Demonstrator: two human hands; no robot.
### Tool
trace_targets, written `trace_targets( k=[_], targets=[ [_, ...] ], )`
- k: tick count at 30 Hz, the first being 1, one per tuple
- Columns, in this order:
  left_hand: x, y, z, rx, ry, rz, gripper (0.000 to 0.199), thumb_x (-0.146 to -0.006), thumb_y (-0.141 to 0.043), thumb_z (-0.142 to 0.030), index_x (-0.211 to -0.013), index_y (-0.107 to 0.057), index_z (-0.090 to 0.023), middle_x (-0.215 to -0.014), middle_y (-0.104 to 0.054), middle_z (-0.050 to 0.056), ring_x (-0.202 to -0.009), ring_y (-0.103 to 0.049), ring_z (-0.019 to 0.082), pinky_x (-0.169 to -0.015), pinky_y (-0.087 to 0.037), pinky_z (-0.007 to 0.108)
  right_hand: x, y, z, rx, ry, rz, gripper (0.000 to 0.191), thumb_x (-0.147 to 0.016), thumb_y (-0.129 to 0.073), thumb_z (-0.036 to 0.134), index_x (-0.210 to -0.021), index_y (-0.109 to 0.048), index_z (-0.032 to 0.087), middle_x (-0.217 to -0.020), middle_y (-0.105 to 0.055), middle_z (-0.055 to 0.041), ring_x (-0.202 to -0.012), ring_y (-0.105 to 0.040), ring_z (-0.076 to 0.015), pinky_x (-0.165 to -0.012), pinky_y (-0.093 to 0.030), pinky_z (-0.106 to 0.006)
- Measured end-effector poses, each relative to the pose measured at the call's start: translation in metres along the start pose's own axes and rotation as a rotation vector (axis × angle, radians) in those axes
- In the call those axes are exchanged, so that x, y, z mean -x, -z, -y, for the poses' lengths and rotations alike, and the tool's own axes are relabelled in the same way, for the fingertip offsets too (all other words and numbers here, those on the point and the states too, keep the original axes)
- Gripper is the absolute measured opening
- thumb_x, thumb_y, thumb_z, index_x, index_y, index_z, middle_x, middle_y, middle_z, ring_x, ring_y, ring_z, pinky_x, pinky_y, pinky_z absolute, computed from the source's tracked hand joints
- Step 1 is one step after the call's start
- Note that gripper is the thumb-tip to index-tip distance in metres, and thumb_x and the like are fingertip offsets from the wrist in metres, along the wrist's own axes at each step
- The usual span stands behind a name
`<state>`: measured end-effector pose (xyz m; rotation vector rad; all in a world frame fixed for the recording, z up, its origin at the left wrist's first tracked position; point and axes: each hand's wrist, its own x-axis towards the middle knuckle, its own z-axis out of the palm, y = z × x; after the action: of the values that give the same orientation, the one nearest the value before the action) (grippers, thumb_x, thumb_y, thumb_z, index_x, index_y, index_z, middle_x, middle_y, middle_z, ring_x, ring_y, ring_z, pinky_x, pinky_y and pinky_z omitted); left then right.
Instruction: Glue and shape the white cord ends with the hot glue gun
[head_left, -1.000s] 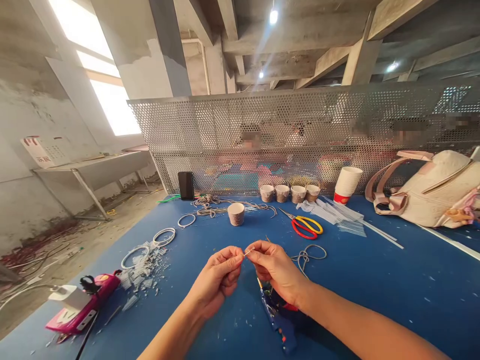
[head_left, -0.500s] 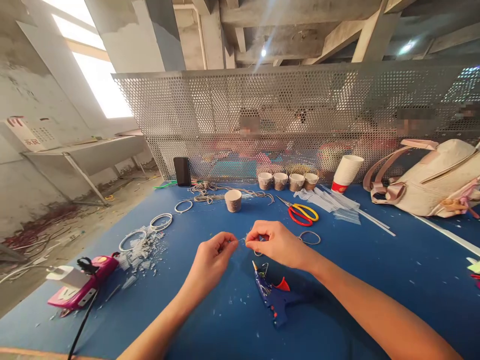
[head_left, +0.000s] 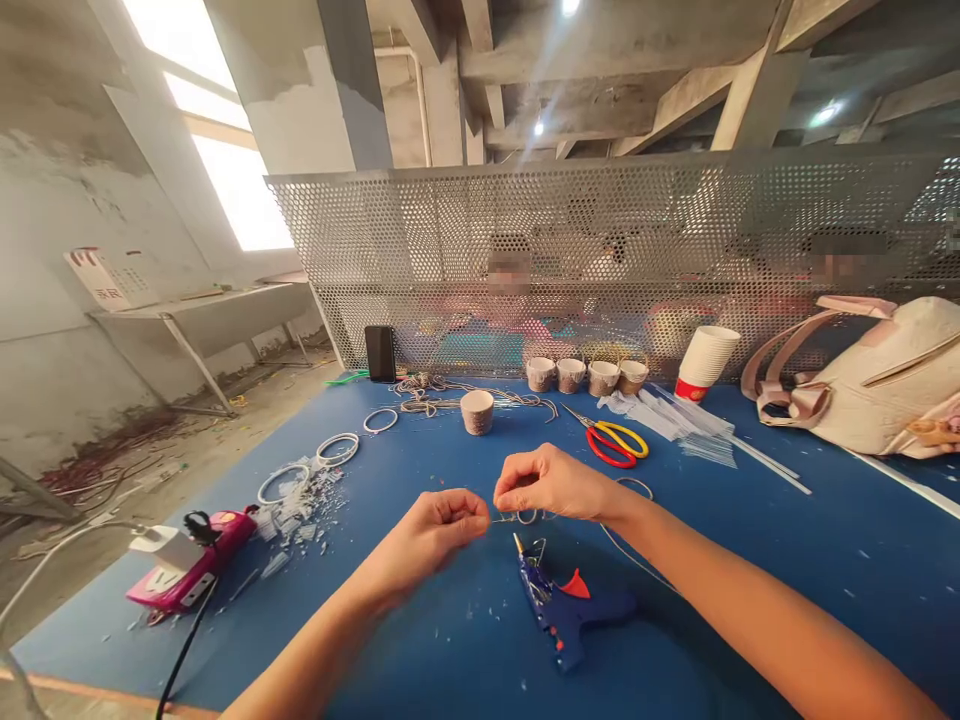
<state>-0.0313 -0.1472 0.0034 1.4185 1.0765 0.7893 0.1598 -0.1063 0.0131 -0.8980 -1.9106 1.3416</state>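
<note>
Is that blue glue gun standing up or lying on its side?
On its side: the glue gun lies with barrel and handle flat along the table.

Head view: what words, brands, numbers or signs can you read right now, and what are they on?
No text I can quote with confidence.
White box: red characters, too small and blurred to read.
Stacked paper cups: pale mark on the red band, too blurred to read.
Blue glue gun: no wording I can make out.
</note>
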Motion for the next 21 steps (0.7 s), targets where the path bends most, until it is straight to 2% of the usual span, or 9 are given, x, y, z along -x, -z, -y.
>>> trace_targets(
  k=[2,4,6,8,12,15,18,21],
  targets=[
    [0.000,0.000,-0.001,-0.203,-0.101,-0.113,0.023,-0.072,-0.060,-0.038,-0.062,-0.060,-0.017,-0.050,-0.036,-0.006,-0.047,-0.025,0.008,-0.044,-0.019,0.022,0.000,0.000,0.004,0.154,0.044,-0.017,0.008,-0.069,-0.066,0.020,-0.064,-0.072,0.021,-0.064,-0.061,0.0017,-0.057,-0.050,-0.0119,-0.055,-0.039,-0.025],
    [0.000,-0.001,0.002,-0.294,-0.183,-0.262,0.023,-0.074,-0.057,-0.037,-0.062,-0.060,-0.017,-0.049,-0.035,-0.006,-0.049,-0.027,0.009,-0.046,-0.021,0.023,0.002,-0.005,0.006,0.264,0.098,-0.101,0.012,-0.071,-0.064,0.017,-0.062,-0.071,0.021,-0.066,-0.059,0.0010,-0.058,-0.050,-0.0122,-0.055,-0.039,-0.025],
    [0.000,-0.003,0.006,-0.257,-0.220,-0.380,0.023,-0.076,-0.056,-0.038,-0.067,-0.060,-0.017,-0.051,-0.035,-0.006,-0.050,-0.029,0.010,-0.047,-0.023,0.022,0.004,-0.012,0.007,0.303,0.139,-0.200,0.014,-0.073,-0.062,0.016,-0.063,-0.071,0.021,-0.066,-0.058,0.0005,-0.060,-0.050,-0.0126,-0.056,-0.038,-0.026],
    [0.000,-0.006,0.010,-0.120,-0.209,-0.416,0.025,-0.077,-0.057,-0.041,-0.073,-0.059,-0.017,-0.053,-0.036,-0.007,-0.050,-0.030,0.009,-0.046,-0.023,0.021,0.007,-0.019,0.006,0.277,0.140,-0.271,0.015,-0.075,-0.061,0.018,-0.065,-0.072,0.021,-0.066,-0.057,0.0003,-0.059,-0.049,-0.0125,-0.054,-0.037,-0.025],
    [0.000,-0.009,0.012,0.254,-0.081,-0.269,0.030,-0.072,-0.064,-0.045,-0.076,-0.055,-0.018,-0.051,-0.032,-0.009,-0.043,-0.021,0.005,-0.041,-0.016,0.019,0.008,-0.025,0.000,0.091,0.022,-0.271,0.012,-0.073,-0.063,0.024,-0.068,-0.073,0.020,-0.068,-0.060,0.0005,-0.058,-0.048,-0.0115,-0.054,-0.036,-0.025],
    [0.000,-0.007,0.010,0.383,0.004,-0.123,0.032,-0.067,-0.070,-0.044,-0.073,-0.053,-0.017,-0.046,-0.029,-0.011,-0.041,-0.013,0.004,-0.040,-0.009,0.019,0.003,-0.021,-0.003,-0.042,-0.060,-0.232,0.010,-0.069,-0.067,0.026,-0.067,-0.072,0.018,-0.063,-0.062,0.0010,-0.058,-0.049,-0.0118,-0.056,-0.038,-0.026],
    [0.001,-0.002,0.007,0.348,0.048,-0.023,0.032,-0.066,-0.071,-0.043,-0.071,-0.053,-0.017,-0.046,-0.028,-0.011,-0.041,-0.013,0.004,-0.040,-0.008,0.019,-0.002,-0.012,-0.002,-0.061,-0.037,-0.125,0.008,-0.068,-0.068,0.025,-0.067,-0.072,0.019,-0.064,-0.063,0.0018,-0.061,-0.052,-0.0119,-0.061,-0.041,-0.026],
    [0.003,0.004,0.004,0.127,0.029,-0.002,0.029,-0.068,-0.067,-0.043,-0.070,-0.055,-0.017,-0.050,-0.032,-0.009,-0.043,-0.018,0.005,-0.041,-0.012,0.021,-0.005,-0.002,0.005,0.071,-0.006,0.025,0.007,-0.070,-0.067,0.024,-0.069,-0.072,0.019,-0.067,-0.063,0.0021,-0.062,-0.052,-0.0115,-0.060,-0.041,-0.025]
  ],
)
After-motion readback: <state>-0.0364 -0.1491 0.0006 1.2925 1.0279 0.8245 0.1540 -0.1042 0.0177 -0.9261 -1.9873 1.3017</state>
